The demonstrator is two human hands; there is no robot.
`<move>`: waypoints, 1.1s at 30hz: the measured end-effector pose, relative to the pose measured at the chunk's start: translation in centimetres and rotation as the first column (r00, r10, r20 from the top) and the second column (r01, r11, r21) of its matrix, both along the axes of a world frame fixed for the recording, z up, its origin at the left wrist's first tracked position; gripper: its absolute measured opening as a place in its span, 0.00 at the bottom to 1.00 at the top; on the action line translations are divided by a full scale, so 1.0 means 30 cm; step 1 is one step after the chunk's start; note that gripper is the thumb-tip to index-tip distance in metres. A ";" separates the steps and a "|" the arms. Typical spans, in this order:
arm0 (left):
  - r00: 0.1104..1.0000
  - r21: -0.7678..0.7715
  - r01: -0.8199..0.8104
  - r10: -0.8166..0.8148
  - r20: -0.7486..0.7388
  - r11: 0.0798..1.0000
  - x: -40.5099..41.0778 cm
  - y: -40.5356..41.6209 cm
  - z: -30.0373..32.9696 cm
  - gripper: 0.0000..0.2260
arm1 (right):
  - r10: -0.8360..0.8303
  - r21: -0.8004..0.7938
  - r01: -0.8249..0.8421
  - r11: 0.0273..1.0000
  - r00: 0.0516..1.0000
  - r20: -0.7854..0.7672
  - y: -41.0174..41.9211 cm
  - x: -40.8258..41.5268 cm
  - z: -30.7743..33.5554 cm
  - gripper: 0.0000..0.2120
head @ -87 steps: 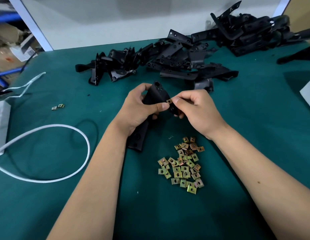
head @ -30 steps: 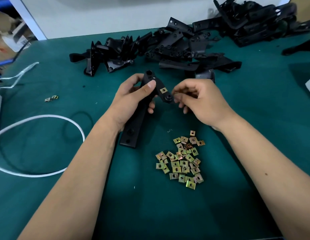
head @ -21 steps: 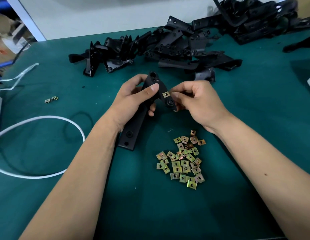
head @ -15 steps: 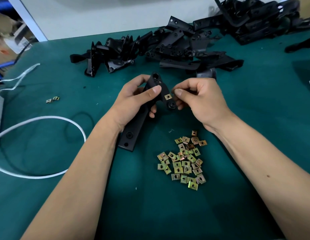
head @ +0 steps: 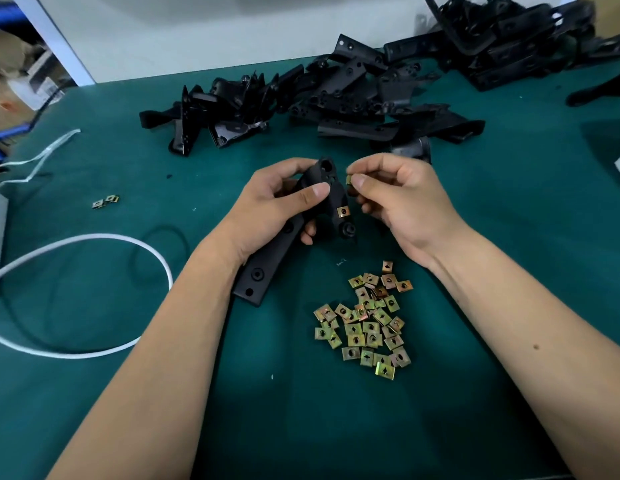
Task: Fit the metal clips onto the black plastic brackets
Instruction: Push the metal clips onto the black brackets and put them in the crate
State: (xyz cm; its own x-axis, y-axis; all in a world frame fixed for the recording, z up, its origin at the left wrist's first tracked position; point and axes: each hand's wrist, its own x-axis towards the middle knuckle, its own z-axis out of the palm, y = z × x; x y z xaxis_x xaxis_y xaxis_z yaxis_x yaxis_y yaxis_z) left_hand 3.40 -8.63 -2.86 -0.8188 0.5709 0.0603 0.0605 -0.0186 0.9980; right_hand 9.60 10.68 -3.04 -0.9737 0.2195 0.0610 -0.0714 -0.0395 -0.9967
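While our left hand (head: 267, 209) grips the black bracket (head: 284, 237) above the green mat (head: 301, 410), one clip (head: 343, 212) sits fitted on it; our right hand (head: 402, 202) pinches another clip (head: 349, 180) just right of the bracket's far end, loose clips (head: 367, 323) piled nearer.

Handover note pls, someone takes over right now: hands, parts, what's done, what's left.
Left hand: grips the black bracket across its middle, lower end on the green mat.
Right hand: pinches a loose clip beside the bracket's top end.
Done: one clip seated on the bracket.
Left: fit the pinched clip, then work through the bracket pile at the back using the clip heap in front. Two stray clips lie far left.
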 end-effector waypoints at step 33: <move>0.999 -0.033 0.035 -0.036 -0.040 0.999 -0.009 -0.003 -0.010 0.17 | -0.019 -0.066 0.018 0.998 1.000 -0.010 -0.009 0.004 0.009 0.04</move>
